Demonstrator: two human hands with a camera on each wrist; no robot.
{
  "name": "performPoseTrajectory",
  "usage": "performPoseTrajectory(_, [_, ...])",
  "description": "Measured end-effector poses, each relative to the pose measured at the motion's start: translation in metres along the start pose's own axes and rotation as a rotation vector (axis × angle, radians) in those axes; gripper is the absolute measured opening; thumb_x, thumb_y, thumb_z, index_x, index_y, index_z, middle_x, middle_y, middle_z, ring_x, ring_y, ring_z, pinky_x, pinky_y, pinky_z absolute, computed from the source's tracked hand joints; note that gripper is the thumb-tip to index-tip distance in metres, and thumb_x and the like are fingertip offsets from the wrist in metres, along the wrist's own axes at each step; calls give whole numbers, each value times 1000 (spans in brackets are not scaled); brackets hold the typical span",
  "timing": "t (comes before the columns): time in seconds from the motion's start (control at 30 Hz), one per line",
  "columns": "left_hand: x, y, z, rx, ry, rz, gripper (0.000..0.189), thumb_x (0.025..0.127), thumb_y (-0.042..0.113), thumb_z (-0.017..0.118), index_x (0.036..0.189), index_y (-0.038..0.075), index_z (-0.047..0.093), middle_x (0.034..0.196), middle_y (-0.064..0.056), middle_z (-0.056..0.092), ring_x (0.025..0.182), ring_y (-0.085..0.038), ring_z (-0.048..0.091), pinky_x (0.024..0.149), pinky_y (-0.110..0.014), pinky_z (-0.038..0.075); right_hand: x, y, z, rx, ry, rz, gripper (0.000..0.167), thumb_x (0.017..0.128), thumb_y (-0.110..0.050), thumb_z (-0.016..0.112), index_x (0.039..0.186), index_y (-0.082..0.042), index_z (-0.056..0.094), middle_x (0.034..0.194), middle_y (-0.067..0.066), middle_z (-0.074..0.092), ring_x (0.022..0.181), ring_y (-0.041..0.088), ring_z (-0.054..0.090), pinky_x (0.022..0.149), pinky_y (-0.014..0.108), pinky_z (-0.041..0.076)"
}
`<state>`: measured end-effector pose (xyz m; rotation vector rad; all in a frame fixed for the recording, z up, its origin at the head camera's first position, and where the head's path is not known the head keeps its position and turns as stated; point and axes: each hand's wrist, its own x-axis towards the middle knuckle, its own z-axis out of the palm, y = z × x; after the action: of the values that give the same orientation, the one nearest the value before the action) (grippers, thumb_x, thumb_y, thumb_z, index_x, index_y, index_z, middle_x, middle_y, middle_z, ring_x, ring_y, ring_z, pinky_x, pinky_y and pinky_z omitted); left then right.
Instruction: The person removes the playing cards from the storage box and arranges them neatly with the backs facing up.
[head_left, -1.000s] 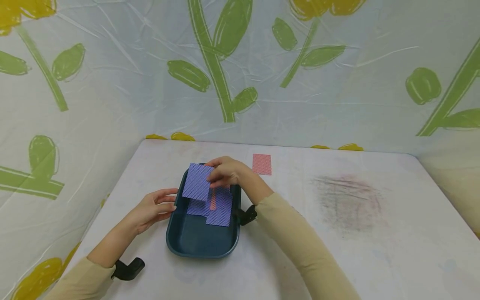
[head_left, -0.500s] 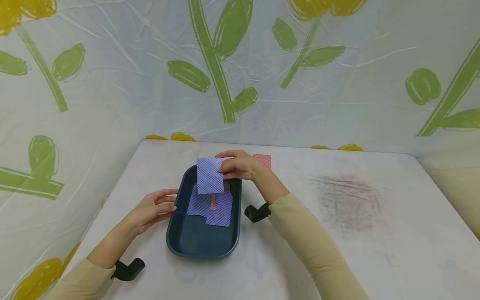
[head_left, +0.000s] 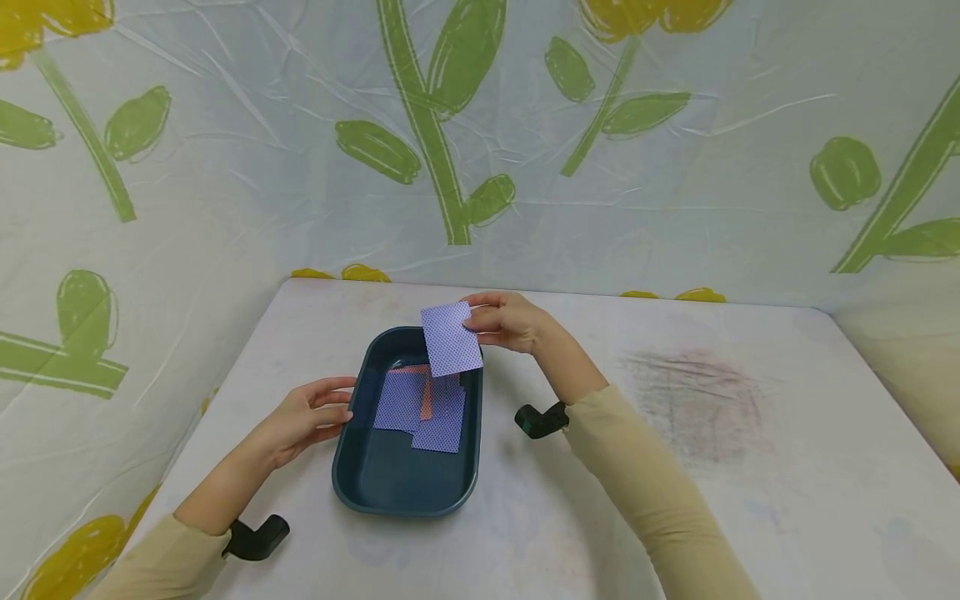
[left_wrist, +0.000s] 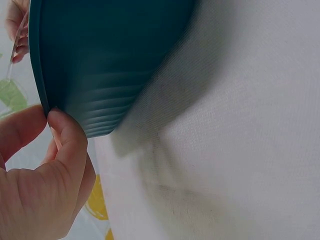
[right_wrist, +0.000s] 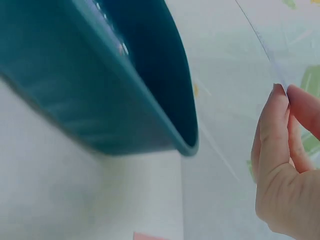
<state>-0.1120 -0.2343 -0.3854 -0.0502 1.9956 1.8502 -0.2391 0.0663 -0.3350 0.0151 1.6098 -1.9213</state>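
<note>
In the head view, my right hand [head_left: 512, 322] pinches a blue-patterned playing card [head_left: 450, 340] by its right side, above the far right corner of a dark teal tray [head_left: 405, 492]. The right wrist view shows that card [right_wrist: 261, 40] nearly edge-on between thumb and fingertips. My left hand [head_left: 309, 417] pinches the tray's left rim, with thumb and forefinger meeting at the rim [left_wrist: 36, 65] in the left wrist view. Inside the tray lie several overlapping blue-backed cards [head_left: 438, 429], with an orange-red strip [head_left: 426, 398] showing among them.
A pink-red corner [right_wrist: 149, 236] shows on the white table [head_left: 570, 517] in the right wrist view. Dark smudges [head_left: 701, 404] mark the table's right side. Flower-printed sheeting [head_left: 262, 167] rises behind and to the left. Black wrist mounts [head_left: 542, 421] sit on both forearms.
My right hand has moved right and away with the card, from over the tray's middle to its far right corner. It now covers the red card's place. Left hand and tray are unmoved.
</note>
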Motion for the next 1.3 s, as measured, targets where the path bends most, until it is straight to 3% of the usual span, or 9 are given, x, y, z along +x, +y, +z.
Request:
performPoseTrajectory(0.37, [1,0,-1,10,3,-2,58,89,1,57,140,-6,30,121,-24,47,92,-14,58,82,-31,49,-11,-8,-33,63,79,12,29,86,11,54,108,-8,55,84,5,64,74,18,63,64,28,53])
performPoseTrajectory(1.0, [1,-1,-1,14,3,-7,59,89,2,58,140,-6,31,118,-21,48,92,-16,58,84,-34,49,-28,-12,-105,43,244,71,29,87,1,60,109,-16,51,92,0,61,78,12,60,68,23,49])
performPoseTrajectory(1.3, [1,-3,-2,14,8,-8,58,88,3,59,139,-5,32,115,-17,50,92,-15,58,83,-32,49,-26,-6,-134,42,407,152,50,88,1,57,134,-13,42,98,0,51,83,11,53,66,20,47])
